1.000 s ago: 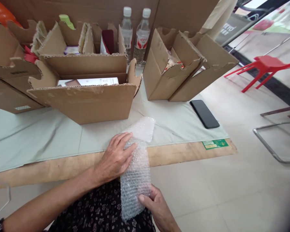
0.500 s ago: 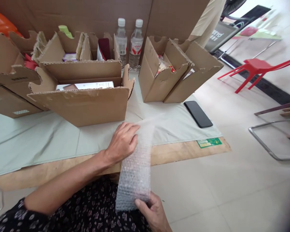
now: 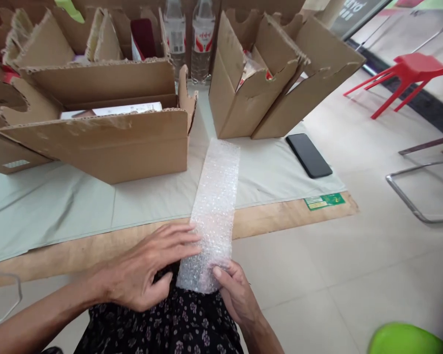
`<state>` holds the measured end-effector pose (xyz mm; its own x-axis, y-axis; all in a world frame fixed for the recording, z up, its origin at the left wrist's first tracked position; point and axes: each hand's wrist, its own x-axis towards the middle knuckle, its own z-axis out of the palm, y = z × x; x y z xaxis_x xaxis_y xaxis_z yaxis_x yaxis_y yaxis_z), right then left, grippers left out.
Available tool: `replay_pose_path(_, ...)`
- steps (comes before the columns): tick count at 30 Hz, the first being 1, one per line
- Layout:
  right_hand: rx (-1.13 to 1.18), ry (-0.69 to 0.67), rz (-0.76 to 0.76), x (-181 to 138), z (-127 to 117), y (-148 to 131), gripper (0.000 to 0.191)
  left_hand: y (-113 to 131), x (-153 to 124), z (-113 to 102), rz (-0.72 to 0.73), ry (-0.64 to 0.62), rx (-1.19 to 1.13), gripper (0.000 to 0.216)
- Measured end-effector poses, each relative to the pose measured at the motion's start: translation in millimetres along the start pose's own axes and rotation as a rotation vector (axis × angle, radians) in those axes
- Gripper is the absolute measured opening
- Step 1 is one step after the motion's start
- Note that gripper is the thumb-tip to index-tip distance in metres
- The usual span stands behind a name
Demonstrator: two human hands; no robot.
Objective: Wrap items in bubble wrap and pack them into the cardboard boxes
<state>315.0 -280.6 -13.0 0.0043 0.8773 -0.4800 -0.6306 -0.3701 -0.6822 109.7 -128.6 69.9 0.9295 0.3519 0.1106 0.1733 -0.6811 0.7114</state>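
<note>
Since the wrap (image 3: 216, 206) is gripped only at its near end, I judge that it could easily skew or slide. The right hand (image 3: 236, 292) pinches that end, thumb on top and fingers curled under. The left hand (image 3: 147, 275) lies open and flat, fingertips just touching the strip's left edge and holding nothing.

The strip runs from just right of the box (image 3: 107, 147), beside its front right corner, across the cloth (image 3: 96, 206) and over the bench (image 3: 273, 223) edge to the person's lap. The stretch between bench edge and lap looks unsupported, so it may sag or crease. A tug from the right hand could drag the light far end crooked across the cloth, and firm pressing could burst bubbles. The phone (image 3: 309, 155), farther right of the box and apart from the strip, seems safe unless the strip is swept sideways.

Little writing can be read. The bottles (image 3: 201, 44) behind the box carry red-and-white labels with characters too small to make out. The white sticker (image 3: 16, 163) left of the box and the green label (image 3: 324, 200) well to its right, on the bench edge, are also illegible. The sign (image 3: 358, 10) far right of the box shows only cut-off letters.
</note>
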Motion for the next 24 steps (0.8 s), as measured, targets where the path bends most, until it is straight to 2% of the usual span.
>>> replay_pose_path(2, 0.068, -0.033, 0.050, -0.2, 6.5, -7.3, 0.037, 1.4, -7.4, 4.6, 0.038, -0.052, 0.019, 0.083)
replay_pose_path(4, 0.083, -0.053, 0.066, 0.1, 11.1, -15.2, 0.045, -1.7, -3.0, 12.4, 0.070, -0.010, 0.058, 0.077)
replay_pose_path(6, 0.021, -0.078, 0.029, -0.1, 12.6, -23.6, 0.066, -6.4, 9.5, 20.3, 0.048, 0.123, 0.053, 0.060)
replay_pose_path(8, -0.099, -0.100, -0.055, -1.7, 11.1, -32.2, 0.088, -10.0, 26.0, 25.4, -0.071, 0.270, -0.011, 0.043)
replay_pose_path(9, -0.166, -0.112, -0.119, -3.1, 9.5, -36.5, 0.092, -11.2, 34.7, 26.5, -0.157, 0.321, -0.054, 0.035)
replay_pose_path(10, -0.233, -0.121, -0.205, -4.9, 7.5, -40.5, 0.089, -12.0, 43.1, 26.8, -0.247, 0.345, -0.098, 0.028)
replay_pose_path(12, -0.405, -0.110, -0.410, -8.1, 3.5, -48.2, 0.067, -13.4, 58.1, 26.0, -0.398, 0.350, -0.162, 0.020)
replay_pose_path(15, -0.798, 0.006, -0.734, -6.9, 0.3, -59.4, 0.032, -16.3, 73.5, 25.1, -0.482, 0.346, -0.174, 0.034)
replay_pose_path(18, -1.205, 0.126, -1.011, 5.7, -0.3, -69.7, 0.034, -19.9, 79.6, 26.5, -0.510, 0.334, -0.121, 0.049)
replay_pose_path(20, -1.438, 0.156, -1.110, 17.4, -1.7, -74.6, 0.036, -22.2, 79.8, 28.2, -0.524, 0.322, -0.078, 0.051)
replay_pose_path(24, -1.690, 0.160, -1.109, 35.1, -8.6, -78.6, 0.032, -25.1, 73.7, 32.0, -0.504, 0.332, 0.071, 0.052)
